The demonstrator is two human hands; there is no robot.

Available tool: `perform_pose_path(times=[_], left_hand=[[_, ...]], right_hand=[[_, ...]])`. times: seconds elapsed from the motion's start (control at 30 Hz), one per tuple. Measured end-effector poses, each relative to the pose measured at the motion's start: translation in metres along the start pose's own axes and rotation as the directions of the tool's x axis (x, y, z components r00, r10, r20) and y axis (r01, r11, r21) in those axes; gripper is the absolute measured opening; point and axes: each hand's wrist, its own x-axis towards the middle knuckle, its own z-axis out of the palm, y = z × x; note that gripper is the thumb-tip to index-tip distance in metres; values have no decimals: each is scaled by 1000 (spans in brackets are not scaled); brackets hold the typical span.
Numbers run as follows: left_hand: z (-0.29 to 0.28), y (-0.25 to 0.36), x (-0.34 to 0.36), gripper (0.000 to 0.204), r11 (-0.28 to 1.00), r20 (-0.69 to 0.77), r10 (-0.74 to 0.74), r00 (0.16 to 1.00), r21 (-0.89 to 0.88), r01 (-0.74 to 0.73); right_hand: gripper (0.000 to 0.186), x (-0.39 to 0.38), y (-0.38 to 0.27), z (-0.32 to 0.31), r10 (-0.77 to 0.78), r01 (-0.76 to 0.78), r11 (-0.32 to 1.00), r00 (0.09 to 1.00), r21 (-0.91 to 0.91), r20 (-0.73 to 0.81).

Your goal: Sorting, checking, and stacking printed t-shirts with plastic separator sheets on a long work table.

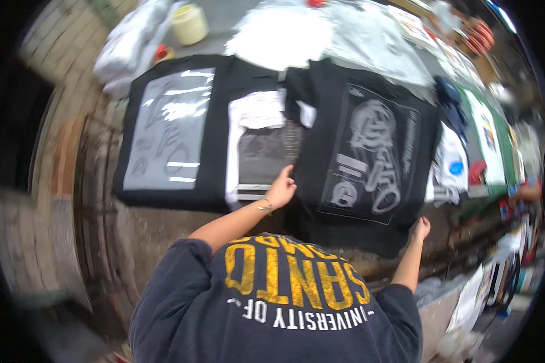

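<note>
I see the black fabric T-shirt with the large grey print (372, 151) lying print-up, in front of the wearer and to the right. To its left sit a dark grey rectangular panel (262, 152), framed by white cloth (257, 110), and a black garment (218, 145) topped by a glossy grey sheet (169, 130). I judge the step in hand to be squaring the shirt by its edges. The right hand (422, 228) is curled at the lower right corner, fingers seemingly pinching the hem. The left hand (281, 186) is at the opposite edge; blur keeps me from telling whether its fingers grip. To my mind, the next move calls for even tension on both sides.
</note>
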Motion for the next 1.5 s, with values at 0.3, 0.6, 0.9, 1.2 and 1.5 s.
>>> perform_pose_path(times=[0.3,0.6,0.9,1.2,1.5], left_hand=[[-181,-70,-88,48,952,-421,-127,898,-305,-8],[-394,-189,-209,25,990,-872,-116,475,-62,128],[-496,-262,-250,20,946,-849,-42,527,136,295],[-495,-265,-241,15,955,-800,-72,596,118,274],[-506,-239,-222,27,885,-792,-10,610,277,374]], right_hand=[[11,-385,-123,246,-496,513,838,571,187,654],[16,-732,-167,435,-570,676,373,-374,636,732],[33,-896,-154,524,-513,739,261,-439,621,738],[27,-912,-145,540,-434,797,-58,-562,601,704],[13,-890,-157,554,-370,803,314,-388,506,844]])
